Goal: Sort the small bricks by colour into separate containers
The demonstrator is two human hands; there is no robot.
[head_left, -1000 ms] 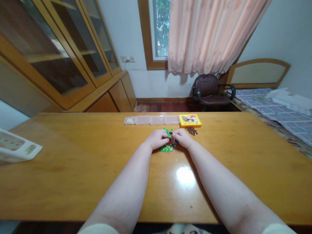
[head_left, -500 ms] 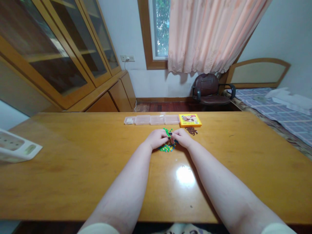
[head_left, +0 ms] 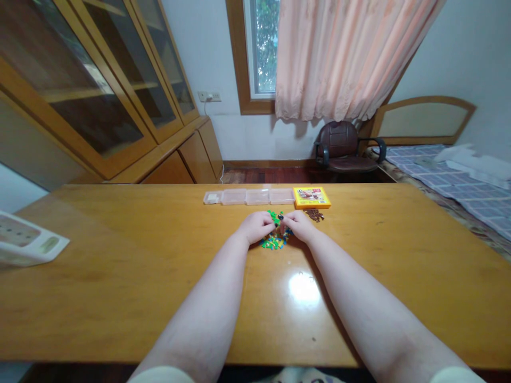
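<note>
- The pile of small green, yellow and blue pieces [head_left: 273, 243] lies on the wooden table [head_left: 120, 255], about mid-width and toward its far half, partly hidden under both hands.
- The left hand [head_left: 257, 227] rests at the pile's 9 o'clock edge, knuckles up and fingers curled inward toward the other hand.
- The right hand [head_left: 300, 225] sits at the pile's 3 o'clock edge, curled the same way; the fingertips of the two hands meet above the pile.
- A tiny dark bit shows where the fingertips come together, but whether either hand pinches a piece is too small to tell.
- A small heap of brown pieces [head_left: 314, 215] lies just beside the right hand, at 1 o'clock from the pile.
- A yellow box [head_left: 311, 197] stands beyond that heap at 1 o'clock, touching the end of a clear compartment case [head_left: 249, 197] that runs from 12 toward 11 o'clock.
- A white perforated tray [head_left: 24, 246] sits well apart at 9 o'clock, at the table's left edge.
- Past the table, a dark armchair [head_left: 343, 149] stands under a pink curtain [head_left: 343, 58], a glass-door cabinet [head_left: 99, 90] at 10 o'clock.
</note>
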